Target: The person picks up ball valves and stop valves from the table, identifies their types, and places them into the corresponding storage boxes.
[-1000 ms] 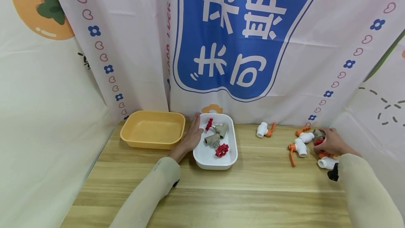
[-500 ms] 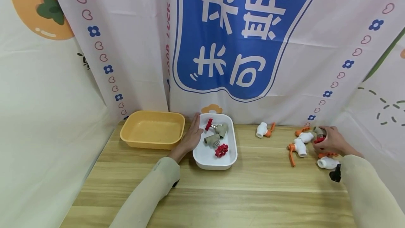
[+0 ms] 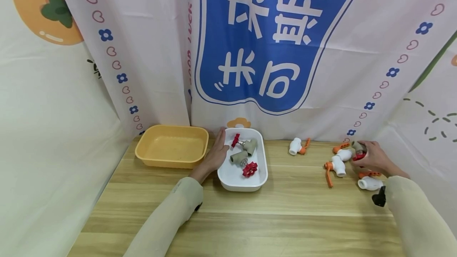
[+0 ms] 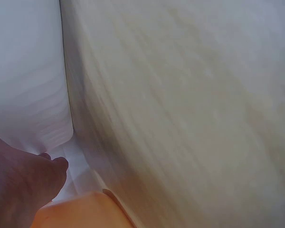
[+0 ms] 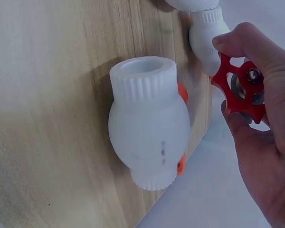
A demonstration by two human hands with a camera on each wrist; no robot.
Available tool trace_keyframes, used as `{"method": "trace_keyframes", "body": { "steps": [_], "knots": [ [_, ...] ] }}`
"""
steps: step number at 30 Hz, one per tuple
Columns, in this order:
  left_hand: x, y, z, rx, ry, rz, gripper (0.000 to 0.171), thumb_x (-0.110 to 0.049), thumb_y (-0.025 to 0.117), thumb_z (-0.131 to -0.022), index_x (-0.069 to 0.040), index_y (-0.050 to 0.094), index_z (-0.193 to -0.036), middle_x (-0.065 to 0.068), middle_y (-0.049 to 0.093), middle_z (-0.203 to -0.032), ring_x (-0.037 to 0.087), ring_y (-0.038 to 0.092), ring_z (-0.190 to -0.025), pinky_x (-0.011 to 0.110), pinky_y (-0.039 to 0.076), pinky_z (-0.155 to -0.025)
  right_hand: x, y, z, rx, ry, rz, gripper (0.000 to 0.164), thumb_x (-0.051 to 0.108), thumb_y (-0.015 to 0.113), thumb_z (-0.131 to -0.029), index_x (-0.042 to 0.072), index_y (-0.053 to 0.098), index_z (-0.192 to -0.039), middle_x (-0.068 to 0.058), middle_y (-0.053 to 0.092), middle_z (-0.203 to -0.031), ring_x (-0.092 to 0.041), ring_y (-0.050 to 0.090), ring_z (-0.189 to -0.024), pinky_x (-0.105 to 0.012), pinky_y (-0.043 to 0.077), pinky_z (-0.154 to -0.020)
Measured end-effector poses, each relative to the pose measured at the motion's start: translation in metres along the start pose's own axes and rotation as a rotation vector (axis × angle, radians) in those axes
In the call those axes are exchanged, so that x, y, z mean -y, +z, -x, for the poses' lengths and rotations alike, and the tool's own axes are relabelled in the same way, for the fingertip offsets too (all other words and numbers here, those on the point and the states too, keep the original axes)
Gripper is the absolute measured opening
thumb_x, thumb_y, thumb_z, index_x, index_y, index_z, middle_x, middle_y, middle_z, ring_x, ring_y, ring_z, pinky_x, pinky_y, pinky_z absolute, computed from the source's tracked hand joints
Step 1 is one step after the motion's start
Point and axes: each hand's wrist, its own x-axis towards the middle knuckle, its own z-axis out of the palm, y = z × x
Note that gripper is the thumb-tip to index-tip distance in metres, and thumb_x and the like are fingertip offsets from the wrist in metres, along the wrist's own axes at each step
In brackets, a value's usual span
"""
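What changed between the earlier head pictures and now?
The right hand and the red-handled valve it grips shifted slightly upward in the head view; whether lifted or slid is unclear. The left hand stayed at the white tray; the loose white valves stayed put.

A person in pale beige sleeves, plain and matte. The left sleeve (image 3: 160, 225), at seven o'clock in the head view, ends in a broad, smooth left cuff (image 3: 189, 194) with a faint grey mark (image 3: 177, 186) toward its ten o'clock edge, too small to read. A sliver of black fitting (image 3: 198, 206) shows at about its four o'clock side. The right sleeve (image 3: 415, 219), at four o'clock, is the same beige; a larger, angular black piece (image 3: 379, 196) juts out at the eight o'clock side of the right cuff (image 3: 397, 187). The left hand (image 3: 215, 156) and right hand (image 3: 377, 160) are bare.
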Motion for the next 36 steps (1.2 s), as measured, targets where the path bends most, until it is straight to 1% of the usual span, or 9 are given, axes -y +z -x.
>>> {"method": "trace_keyframes", "body": {
  "steps": [2,8,10,16,22,25,27,31,36],
  "knots": [
    [0.000,0.000,0.000,0.001,0.002,-0.002,0.069,-0.024,0.032,-0.113,-0.016,-0.007,-0.170,-0.005,-0.014,-0.178,0.018,-0.009,-0.164,0.045,0.003,-0.134,0.002,0.000,0.000,-0.002,-0.017,-0.010,0.100,0.029,0.089,-0.082,-0.020,0.033,-0.149,-0.049,0.029,-0.142,-0.058,0.043,-0.115,-0.077,0.046,-0.096],
    [0.000,0.000,0.000,0.002,0.013,-0.002,0.069,-0.023,0.032,-0.113,-0.014,-0.006,-0.170,-0.004,-0.013,-0.178,0.019,-0.009,-0.165,0.046,0.003,-0.134,0.011,0.000,0.000,-0.032,-0.157,-0.061,0.100,0.019,0.094,-0.078,-0.018,0.037,-0.152,-0.045,0.035,-0.149,-0.061,0.036,-0.130,-0.081,0.038,-0.099],
    [-0.001,-0.001,0.001,0.001,0.013,0.004,0.069,-0.023,0.032,-0.113,-0.014,-0.005,-0.170,-0.004,-0.013,-0.178,0.018,-0.008,-0.164,0.045,0.003,-0.134,0.015,0.000,0.000,-0.038,-0.180,-0.066,0.100,0.019,0.095,-0.078,-0.016,0.039,-0.153,-0.045,0.036,-0.149,-0.061,0.035,-0.130,-0.081,0.037,-0.098],
    [-0.001,-0.001,0.001,-0.003,0.012,-0.002,0.069,-0.023,0.032,-0.113,-0.014,-0.007,-0.170,-0.004,-0.014,-0.178,0.018,-0.008,-0.165,0.046,0.003,-0.134,0.025,-0.002,-0.002,-0.023,-0.163,-0.057,0.099,0.025,0.095,-0.080,-0.015,0.040,-0.152,-0.043,0.037,-0.145,-0.056,0.039,-0.124,-0.074,0.043,-0.095],
    [-0.001,0.000,0.000,0.001,0.001,-0.008,0.069,-0.024,0.031,-0.113,-0.015,-0.007,-0.170,-0.004,-0.014,-0.178,0.018,-0.009,-0.164,0.045,0.004,-0.134,0.036,-0.004,-0.003,0.008,-0.135,-0.030,0.105,0.028,0.093,-0.081,-0.018,0.033,-0.153,-0.045,0.030,-0.148,-0.059,0.039,-0.126,-0.080,0.041,-0.102],
    [-0.001,0.000,0.000,0.003,-0.003,-0.016,0.069,-0.024,0.031,-0.113,-0.015,-0.007,-0.170,-0.004,-0.014,-0.178,0.018,-0.009,-0.164,0.046,0.004,-0.134,0.043,-0.004,-0.004,0.011,-0.149,-0.016,0.105,0.030,0.093,-0.081,-0.017,0.034,-0.153,-0.046,0.030,-0.148,-0.059,0.041,-0.124,-0.081,0.041,-0.101],
    [-0.002,0.000,0.001,0.003,-0.003,-0.016,0.069,-0.024,0.031,-0.113,-0.015,-0.007,-0.170,-0.004,-0.014,-0.178,0.018,-0.009,-0.164,0.046,0.003,-0.134,0.048,-0.003,-0.005,0.009,-0.164,-0.013,0.103,0.030,0.093,-0.080,-0.016,0.036,-0.153,-0.045,0.032,-0.146,-0.057,0.044,-0.120,-0.079,0.044,-0.098],
    [-0.002,0.000,0.001,-0.001,0.005,-0.013,0.070,-0.024,0.032,-0.113,-0.014,-0.006,-0.170,-0.003,-0.014,-0.178,0.019,-0.008,-0.165,0.047,0.004,-0.134,0.056,-0.002,-0.009,-0.004,-0.198,-0.014,0.100,0.029,0.093,-0.080,-0.013,0.038,-0.153,-0.042,0.038,-0.140,-0.051,0.048,-0.113,-0.071,0.050,-0.091],
    [-0.002,0.000,0.002,-0.004,0.008,-0.019,0.069,-0.025,0.031,-0.113,-0.014,-0.006,-0.170,-0.003,-0.014,-0.179,0.019,-0.008,-0.165,0.046,0.004,-0.134,0.065,0.001,-0.013,-0.031,-0.233,0.001,0.095,0.027,0.093,-0.080,-0.010,0.042,-0.151,-0.037,0.043,-0.137,-0.047,0.052,-0.109,-0.061,0.053,-0.087]
  ]
}}
